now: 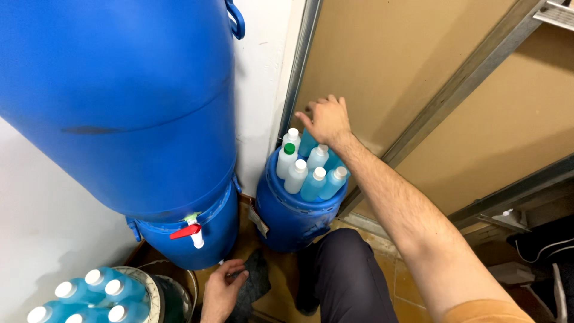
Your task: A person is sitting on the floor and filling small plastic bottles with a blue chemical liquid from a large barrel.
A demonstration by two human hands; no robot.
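Where bottles (311,170) crowd: big drum (119,90) alongside.

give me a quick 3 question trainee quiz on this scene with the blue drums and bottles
1. True or false: the right hand reaches over the plastic bottles of blue liquid standing on the small blue plastic drum.
2. Multiple choice: the tap lever on the large blue plastic drum is A) green B) red C) yellow.
3. Fill in: the left hand touches a dark ____ on the floor.

Key
1. True; it is above the back bottles, by the brown board.
2. B.
3. Cloth. Whether the fingers grip it cannot be told.
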